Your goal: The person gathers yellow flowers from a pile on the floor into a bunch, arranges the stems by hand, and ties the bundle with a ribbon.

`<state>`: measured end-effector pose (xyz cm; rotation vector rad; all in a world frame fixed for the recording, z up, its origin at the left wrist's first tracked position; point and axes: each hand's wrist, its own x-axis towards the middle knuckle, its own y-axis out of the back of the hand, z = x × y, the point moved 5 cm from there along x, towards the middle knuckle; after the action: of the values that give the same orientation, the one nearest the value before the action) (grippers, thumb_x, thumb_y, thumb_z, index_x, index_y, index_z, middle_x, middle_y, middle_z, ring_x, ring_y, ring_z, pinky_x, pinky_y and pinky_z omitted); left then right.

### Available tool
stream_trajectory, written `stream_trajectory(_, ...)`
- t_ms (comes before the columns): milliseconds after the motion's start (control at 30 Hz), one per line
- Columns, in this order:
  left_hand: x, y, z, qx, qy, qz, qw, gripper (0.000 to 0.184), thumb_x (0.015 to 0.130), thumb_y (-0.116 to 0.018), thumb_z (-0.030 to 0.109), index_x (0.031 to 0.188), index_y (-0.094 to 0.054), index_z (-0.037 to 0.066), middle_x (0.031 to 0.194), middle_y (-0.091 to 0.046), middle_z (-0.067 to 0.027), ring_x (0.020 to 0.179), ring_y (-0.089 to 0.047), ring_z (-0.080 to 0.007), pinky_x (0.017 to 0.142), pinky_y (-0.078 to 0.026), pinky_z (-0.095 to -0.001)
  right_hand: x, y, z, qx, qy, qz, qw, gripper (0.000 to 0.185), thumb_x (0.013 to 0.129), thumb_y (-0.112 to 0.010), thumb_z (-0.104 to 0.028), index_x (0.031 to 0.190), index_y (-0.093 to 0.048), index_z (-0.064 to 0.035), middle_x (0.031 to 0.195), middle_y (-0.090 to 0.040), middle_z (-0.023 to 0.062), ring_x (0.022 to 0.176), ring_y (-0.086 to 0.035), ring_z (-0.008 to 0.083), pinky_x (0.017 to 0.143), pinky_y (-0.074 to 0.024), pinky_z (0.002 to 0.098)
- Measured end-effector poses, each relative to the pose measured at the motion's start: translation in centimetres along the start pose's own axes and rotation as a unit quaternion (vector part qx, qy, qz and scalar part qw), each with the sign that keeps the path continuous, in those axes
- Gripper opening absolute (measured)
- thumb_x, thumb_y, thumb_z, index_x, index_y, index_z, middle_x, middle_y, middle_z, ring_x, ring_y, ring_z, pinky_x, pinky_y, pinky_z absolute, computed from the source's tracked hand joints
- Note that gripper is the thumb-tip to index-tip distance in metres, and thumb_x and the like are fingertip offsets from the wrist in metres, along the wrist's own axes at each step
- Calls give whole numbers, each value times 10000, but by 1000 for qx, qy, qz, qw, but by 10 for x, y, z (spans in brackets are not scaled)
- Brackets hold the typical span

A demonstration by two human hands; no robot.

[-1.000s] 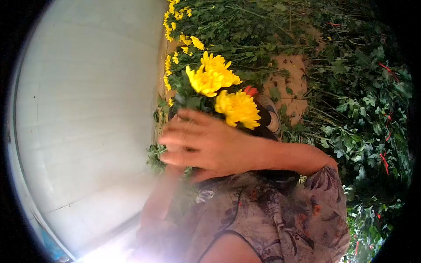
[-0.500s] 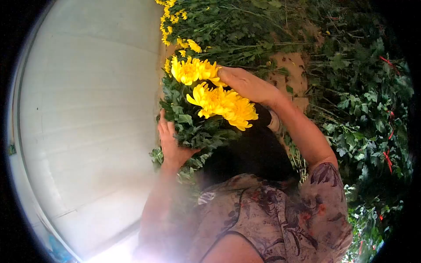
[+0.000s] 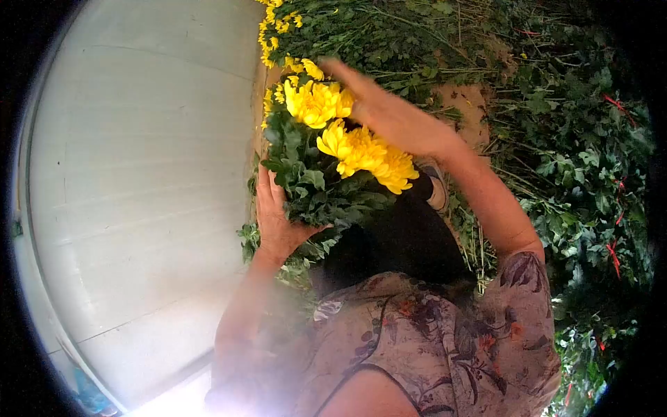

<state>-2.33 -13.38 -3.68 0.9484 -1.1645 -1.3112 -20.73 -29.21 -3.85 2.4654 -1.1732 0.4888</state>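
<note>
A bunch of yellow chrysanthemums [image 3: 365,153] with dense dark green leaves is held up before my body. My left hand [image 3: 276,219] cups its leafy left side, thumb toward me and fingers against the leaves. The stems below are mostly hidden. My right hand [image 3: 389,115] lies along the far right side of the flower heads, palm toward them and fingers stretched out. Its fingertips are slightly blurred and reach past the blooms.
A pale wall or panel [image 3: 139,174] stands close on the left. More yellow chrysanthemums [image 3: 271,35] line its base ahead. Cut leafy stems [image 3: 403,35] cover the ground at the top, and bundles with red ties [image 3: 613,257] lie on the right. Brown cardboard [image 3: 462,111] shows between.
My right hand has moved up and its fingers have straightened past the blooms. The bunch and my left hand have shifted slightly right.
</note>
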Motion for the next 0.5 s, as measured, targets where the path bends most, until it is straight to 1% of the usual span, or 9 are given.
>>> stream_trajectory(33, -1, 1, 5, 0, -7, 15, 1000, 1142, 450, -884, 373, 1344, -243, 64, 1415, -200, -280, 1231, -331, -465, 976, -347, -482, 5, 8, -2, -7, 54, 44, 998, 617, 924, -402, -344, 1398, -244, 19, 1416, -300, 249, 1327, -284, 333, 1106, -198, 381)
stream_trajectory(100, 1, 3, 13, 1, -21, 46, 999, 1088, 505, -870, 367, 1352, -261, 55, 1410, -239, -233, 1250, -329, -414, 1014, -316, -468, -2, -12, -11, -8, -23, -84, 996, 603, 927, -407, -347, 1387, -270, 18, 1388, -347, 248, 1318, -300, 344, 1102, -210, 390)
stream_trajectory(233, 12, 8, 15, -58, -62, 46, 995, 1062, 579, -842, 380, 1390, -244, 47, 1401, -311, -193, 1240, -378, -368, 1084, -225, -440, -10, -19, -5, -26, 38, -70, 996, 585, 927, -418, -364, 1367, -323, 10, 1367, -389, 225, 1297, -325, 363, 1083, -241, 404)
stream_trajectory(300, 8, -7, 1, -50, -57, -34, 997, 1019, 640, -797, 393, 1403, -218, 47, 1352, -382, -197, 1209, -413, -380, 1088, -232, -429, -8, -7, -8, -42, 8, -78, 996, 550, 886, -373, -254, 1382, -326, -22, 1437, -318, 153, 1354, -258, 283, 1120, -167, 367)
stream_trajectory(333, 6, -16, -3, -8, -64, -51, 997, 1036, 608, -818, 329, 1403, -220, 40, 1368, -349, -225, 1230, -391, -388, 1058, -284, -417, -6, 4, -24, -58, 33, 4, 998, 612, 873, -473, -393, 1349, -375, -21, 1412, -351, 148, 1343, -274, 293, 1109, -195, 405)
stream_trajectory(367, 3, -25, -7, 32, -72, -66, 995, 1057, 577, -840, 265, 1404, -223, 34, 1383, -315, -253, 1252, -368, -396, 1027, -335, -406, -5, 5, -43, -59, 34, -2, 998, 612, 873, -473, -393, 1349, -375, -21, 1412, -351, 148, 1343, -274, 293, 1109, -195, 405)
stream_trajectory(400, 2, -32, -14, -237, 74, -72, 966, 1030, 586, -833, 244, 1396, -235, 29, 1374, -334, -238, 1243, -384, -380, 1022, -345, -399, -5, 0, -74, -161, 85, -18, 983, 684, 815, -540, -454, 1333, -394, -31, 1390, -374, 144, 1336, -285, 297, 1103, -202, 433)
stream_trajectory(433, -2, -44, -25, -355, 93, -82, 926, 1004, 592, -825, 218, 1389, -246, 24, 1365, -350, -224, 1234, -399, -367, 1019, -350, -389, -9, -13, -98, -260, 134, -29, 956, 759, 758, -607, -515, 1317, -412, -40, 1368, -396, 140, 1328, -296, 301, 1097, -208, 462)
stream_trajectory(500, -7, -69, -48, -576, 140, -89, 800, 953, 604, -809, 166, 1374, -269, 13, 1349, -383, -197, 1216, -427, -340, 1012, -359, -368, -25, -65, -118, -261, 231, -125, 929, 851, 613, -707, -535, 1279, -445, -75, 1327, -426, 138, 1297, -329, 315, 1092, -191, 509)
